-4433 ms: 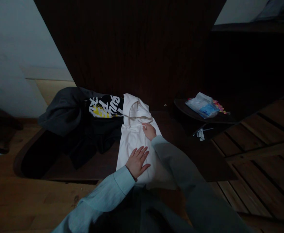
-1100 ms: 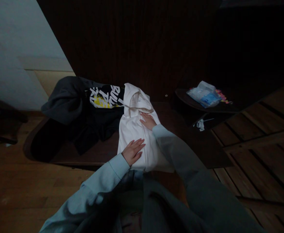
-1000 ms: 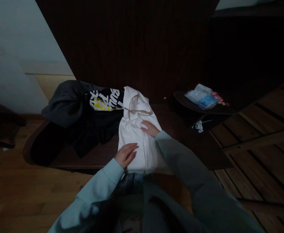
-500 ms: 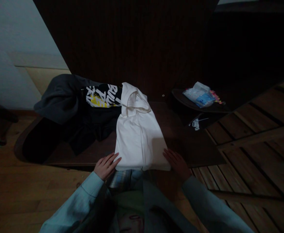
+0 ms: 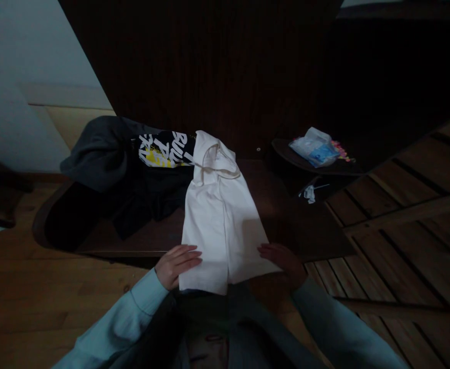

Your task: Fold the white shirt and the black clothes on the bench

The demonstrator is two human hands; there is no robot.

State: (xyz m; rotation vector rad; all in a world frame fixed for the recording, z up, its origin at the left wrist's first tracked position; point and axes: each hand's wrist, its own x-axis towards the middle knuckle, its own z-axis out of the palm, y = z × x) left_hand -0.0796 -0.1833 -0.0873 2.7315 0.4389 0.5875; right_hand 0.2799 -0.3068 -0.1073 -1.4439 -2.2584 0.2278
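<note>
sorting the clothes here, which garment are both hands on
The white hoodie, left hand and right hand at its near corners; the grey garment and black printed shirt lie untouched.

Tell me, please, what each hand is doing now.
Left hand: fingers over the white hoodie's near edge; grip unclear.
Right hand: touching it; grip unclear.

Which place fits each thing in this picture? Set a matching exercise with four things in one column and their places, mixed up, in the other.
1 white hoodie
2 left hand
3 plastic bag
4 black printed shirt

A on the small round table, far right
B at the hoodie's near left corner
C beside the hood, on the dark clothes pile
D spread along the low dark table

Pairs: 1-D, 2-B, 3-A, 4-C.
</note>
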